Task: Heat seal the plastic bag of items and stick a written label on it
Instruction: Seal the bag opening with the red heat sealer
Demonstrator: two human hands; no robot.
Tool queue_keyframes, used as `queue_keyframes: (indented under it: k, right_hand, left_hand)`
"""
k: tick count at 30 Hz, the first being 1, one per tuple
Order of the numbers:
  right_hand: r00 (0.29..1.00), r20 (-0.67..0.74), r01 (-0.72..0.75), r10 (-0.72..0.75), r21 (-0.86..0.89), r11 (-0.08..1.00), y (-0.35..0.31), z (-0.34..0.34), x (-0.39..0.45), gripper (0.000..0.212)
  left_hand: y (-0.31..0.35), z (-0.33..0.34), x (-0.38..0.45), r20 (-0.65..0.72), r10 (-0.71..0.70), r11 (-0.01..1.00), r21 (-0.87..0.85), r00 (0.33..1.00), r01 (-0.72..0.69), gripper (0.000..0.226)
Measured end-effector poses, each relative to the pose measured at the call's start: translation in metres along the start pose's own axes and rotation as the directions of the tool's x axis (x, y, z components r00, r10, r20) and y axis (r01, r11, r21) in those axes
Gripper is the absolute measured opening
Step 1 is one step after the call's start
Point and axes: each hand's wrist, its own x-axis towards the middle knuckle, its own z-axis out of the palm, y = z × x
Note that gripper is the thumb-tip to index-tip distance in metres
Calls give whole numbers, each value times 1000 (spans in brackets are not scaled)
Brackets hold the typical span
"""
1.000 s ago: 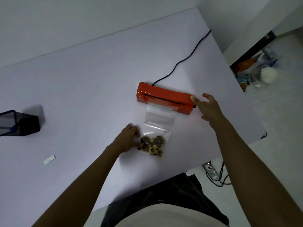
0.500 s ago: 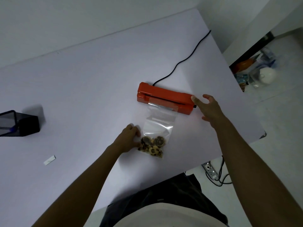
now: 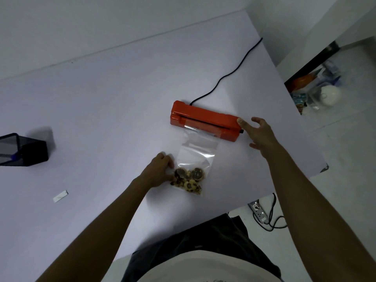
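Here the crinkled clear plastic bag (image 3: 196, 153) enters the boxy orange heat sealer (image 3: 204, 121).

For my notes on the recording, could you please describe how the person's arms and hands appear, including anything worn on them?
Both forearms are bare up to the frame edge, with no sleeves visible. The left hand and right hand wear no gloves, and no watch, ring or bracelet shows.

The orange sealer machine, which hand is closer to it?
Right. The right hand touches the right end of the orange sealer with its thumb. The left hand is farther toward the person, holding the plastic bag by its filled end.
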Motion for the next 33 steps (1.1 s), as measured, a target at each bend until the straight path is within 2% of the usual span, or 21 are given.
queue_keyframes:
  k: [8, 13, 17, 19, 22, 24, 28, 33]
  right_hand:
    - [988, -72, 147, -137, 156, 977, 0, 3, -16, 76]
    - [973, -160, 212, -166, 334, 919, -14, 0, -32, 39]
    - [957, -251, 223, -148, 303, 926, -8, -4, -40, 28]
    - [969, -202, 194, -145, 249, 949, 2, 2, -44, 26]
    - [993, -48, 118, -111, 174, 978, 17, 20, -46, 23]
    - [995, 42, 80, -86, 123, 989, 24, 35, -45, 18]
    - [993, 101, 50, -57, 74, 996, 28, 57, -41, 12]
    - [979, 186, 52, -78, 142, 989, 22, 68, -40, 6]
  left_hand:
    - [11, -17, 3, 14, -39, 998, -45, 999, 40, 41]
    - [31, -43, 14, -215, -113, 981, -180, 970, 75, 44]
    - [49, -74, 31, -455, -53, 960, -268, 889, -80, 58]
    - [54, -89, 41, -488, -15, 950, -279, 873, -139, 67]
    - [64, -106, 55, -431, 24, 948, -277, 902, -158, 74]
    - [67, -111, 62, -392, 57, 960, -232, 918, -158, 69]
    - [68, -114, 66, -287, 91, 988, -94, 954, -123, 54]
    - [71, -114, 60, -293, 127, 983, -90, 948, -159, 45]
